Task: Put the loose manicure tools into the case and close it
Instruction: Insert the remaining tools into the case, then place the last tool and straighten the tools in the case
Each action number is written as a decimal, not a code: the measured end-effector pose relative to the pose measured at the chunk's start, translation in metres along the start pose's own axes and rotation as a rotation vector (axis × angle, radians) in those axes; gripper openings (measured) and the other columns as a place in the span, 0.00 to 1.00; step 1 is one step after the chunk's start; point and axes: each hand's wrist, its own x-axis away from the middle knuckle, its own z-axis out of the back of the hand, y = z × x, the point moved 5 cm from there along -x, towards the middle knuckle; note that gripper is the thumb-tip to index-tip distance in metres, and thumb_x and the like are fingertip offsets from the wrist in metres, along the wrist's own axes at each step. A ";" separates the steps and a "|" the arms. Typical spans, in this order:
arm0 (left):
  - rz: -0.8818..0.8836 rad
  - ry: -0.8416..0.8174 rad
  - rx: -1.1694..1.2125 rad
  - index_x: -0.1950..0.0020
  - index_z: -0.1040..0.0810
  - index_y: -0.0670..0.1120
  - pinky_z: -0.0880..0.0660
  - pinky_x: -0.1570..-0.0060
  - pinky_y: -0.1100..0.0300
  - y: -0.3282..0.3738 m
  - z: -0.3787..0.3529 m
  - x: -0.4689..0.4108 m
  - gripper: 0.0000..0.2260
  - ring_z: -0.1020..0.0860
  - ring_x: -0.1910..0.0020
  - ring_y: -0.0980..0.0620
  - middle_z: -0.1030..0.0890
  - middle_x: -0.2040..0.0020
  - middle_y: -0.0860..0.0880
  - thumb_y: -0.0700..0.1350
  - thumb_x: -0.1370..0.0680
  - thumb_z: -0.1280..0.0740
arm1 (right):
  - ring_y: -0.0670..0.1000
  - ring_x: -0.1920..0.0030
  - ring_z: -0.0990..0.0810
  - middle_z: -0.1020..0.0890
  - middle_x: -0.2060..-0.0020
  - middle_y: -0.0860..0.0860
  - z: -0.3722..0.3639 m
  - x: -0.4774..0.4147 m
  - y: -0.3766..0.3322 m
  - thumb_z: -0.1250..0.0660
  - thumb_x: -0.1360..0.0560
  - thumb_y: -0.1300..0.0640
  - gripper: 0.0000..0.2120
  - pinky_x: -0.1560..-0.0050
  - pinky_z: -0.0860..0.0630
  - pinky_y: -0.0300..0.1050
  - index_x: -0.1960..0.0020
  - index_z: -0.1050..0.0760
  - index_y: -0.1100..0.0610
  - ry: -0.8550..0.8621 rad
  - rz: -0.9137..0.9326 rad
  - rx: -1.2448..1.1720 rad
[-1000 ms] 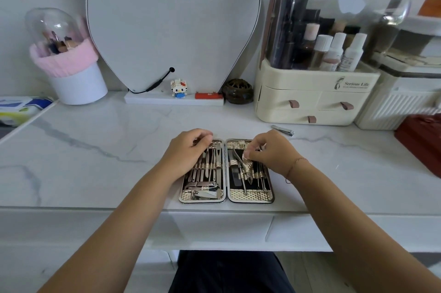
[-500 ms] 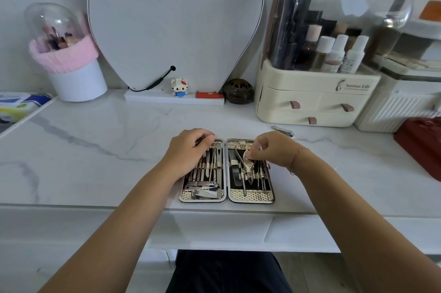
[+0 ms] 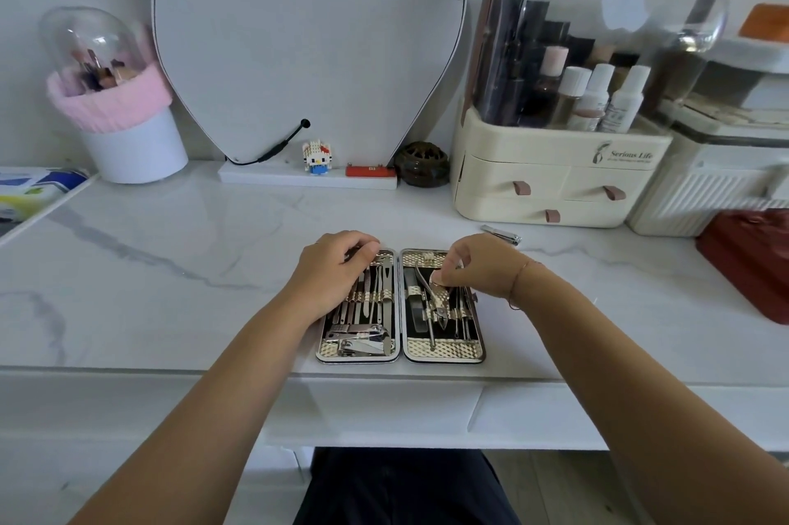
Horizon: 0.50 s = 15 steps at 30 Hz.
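Gold-trimmed case point(image 3: 444, 350) lies open flat at the table's point(image 3: 192, 294) near edge. My left hand point(image 3: 333, 268) braces it, fingers curled over its far-left rim. My right hand point(image 3: 482, 264) pinches a nipper point(image 3: 439, 304), seating it in the right half. Next, I judge: fetch the loose clipper point(image 3: 501, 234) just beyond, far right.

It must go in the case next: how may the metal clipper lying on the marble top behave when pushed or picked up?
The clipper looks like polished metal, so probably stiff and slippery. It lies flat on the smooth marble top, so a push would likely slide it, not roll it.
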 end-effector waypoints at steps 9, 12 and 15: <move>0.039 -0.001 0.076 0.43 0.21 0.54 0.30 0.43 0.58 0.001 0.002 0.002 0.13 0.25 0.45 0.58 0.22 0.49 0.61 0.56 0.20 0.42 | 0.55 0.48 0.24 0.22 0.49 0.56 0.055 -0.001 0.084 0.29 0.31 0.56 0.11 0.49 0.32 0.42 0.50 0.20 0.59 0.601 -0.266 -0.025; 0.052 -0.005 0.091 0.43 0.21 0.54 0.29 0.42 0.57 0.001 0.002 0.002 0.14 0.24 0.44 0.57 0.22 0.47 0.60 0.55 0.20 0.42 | 0.58 0.48 0.25 0.22 0.48 0.57 0.048 -0.009 0.088 0.30 0.31 0.56 0.09 0.52 0.33 0.42 0.52 0.19 0.56 0.597 -0.312 0.020; 0.048 -0.010 0.084 0.42 0.21 0.54 0.29 0.42 0.57 0.002 0.002 0.004 0.14 0.24 0.44 0.57 0.21 0.47 0.59 0.55 0.20 0.42 | 0.58 0.51 0.22 0.23 0.48 0.56 0.048 -0.008 0.081 0.32 0.29 0.58 0.06 0.54 0.31 0.42 0.54 0.18 0.56 0.621 -0.310 -0.002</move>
